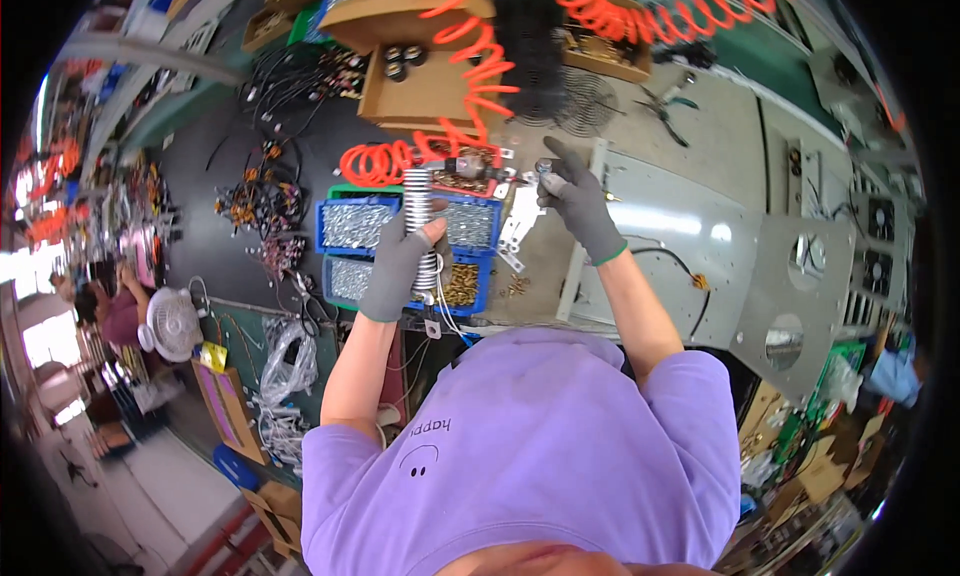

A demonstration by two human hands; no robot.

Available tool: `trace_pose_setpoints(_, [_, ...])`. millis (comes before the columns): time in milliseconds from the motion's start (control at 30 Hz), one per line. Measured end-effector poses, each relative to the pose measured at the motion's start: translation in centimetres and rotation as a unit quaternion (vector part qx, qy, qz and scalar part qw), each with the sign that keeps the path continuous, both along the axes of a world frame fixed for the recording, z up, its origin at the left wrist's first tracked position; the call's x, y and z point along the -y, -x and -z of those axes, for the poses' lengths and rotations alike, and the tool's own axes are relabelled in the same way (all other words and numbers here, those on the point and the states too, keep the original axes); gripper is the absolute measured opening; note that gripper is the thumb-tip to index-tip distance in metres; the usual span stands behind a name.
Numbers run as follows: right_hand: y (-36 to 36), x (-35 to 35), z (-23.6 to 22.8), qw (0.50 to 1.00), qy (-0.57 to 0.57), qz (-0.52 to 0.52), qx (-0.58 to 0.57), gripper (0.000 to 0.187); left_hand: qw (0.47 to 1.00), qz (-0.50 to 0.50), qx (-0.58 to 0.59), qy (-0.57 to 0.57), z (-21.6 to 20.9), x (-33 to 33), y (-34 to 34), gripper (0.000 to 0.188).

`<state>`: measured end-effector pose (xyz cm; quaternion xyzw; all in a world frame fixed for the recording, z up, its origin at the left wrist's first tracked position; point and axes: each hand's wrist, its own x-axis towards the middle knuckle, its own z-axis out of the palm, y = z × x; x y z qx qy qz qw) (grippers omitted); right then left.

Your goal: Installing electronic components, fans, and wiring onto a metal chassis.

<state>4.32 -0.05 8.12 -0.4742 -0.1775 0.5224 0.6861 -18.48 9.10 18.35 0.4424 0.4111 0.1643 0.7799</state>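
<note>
Left hand [395, 271], grey glove: fingers wrapped round 1 silver ribbed metal coil [418, 204], held over the blue plastic bins [485, 278]. Thin white wires [443, 300] at its lower end, count unclear. Right hand [583, 213], grey glove, well apart from left: pinching 1 small metal piece [545, 166], one finger extended. Bins: 4 heaps visible, 3 silver, 1 brass-coloured. Beyond: 1 open brown cardboard box [435, 98].
</note>
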Motion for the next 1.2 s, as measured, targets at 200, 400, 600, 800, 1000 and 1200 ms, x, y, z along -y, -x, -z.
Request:
trace_pose_setpoints(200, [-3.0, 5.5, -0.6, 0.995, 0.024, 0.092, -0.008, 0.036, 0.988, 0.126, -0.075, -0.055, 1.4, 4.0, -8.3, 0.030])
trace_pose_setpoints(400, [-6.2, 9.7, 2.1, 0.985, 0.025, 0.164, 0.051, 0.029, 0.977, 0.185, -0.088, -0.050, 1.2, 8.2, -13.9, 0.034])
trace_pose_setpoints(600, [-7.9, 11.5, 3.6, 0.984, 0.060, 0.157, 0.063, 0.030, 0.965, 0.220, -0.108, -0.091, 1.8, 10.7, -16.8, 0.035])
trace_pose_setpoints(800, [-9.2, 11.9, 5.0, 0.965, 0.120, 0.136, 0.192, 0.033, 0.961, 0.222, -0.129, -0.098, 1.4, 12.5, -18.5, 0.031])
trace_pose_setpoints(1000, [-9.6, 11.1, 7.0, 0.979, 0.108, 0.115, 0.129, 0.031, 0.934, 0.268, -0.134, -0.194, 4.4, 13.0, -19.6, 0.033])
trace_pose_setpoints(1200, [-11.5, 10.4, 8.5, 0.986, 0.130, 0.085, 0.052, 0.036, 0.904, 0.294, -0.204, -0.235, 7.5, 13.2, -22.5, 0.035])
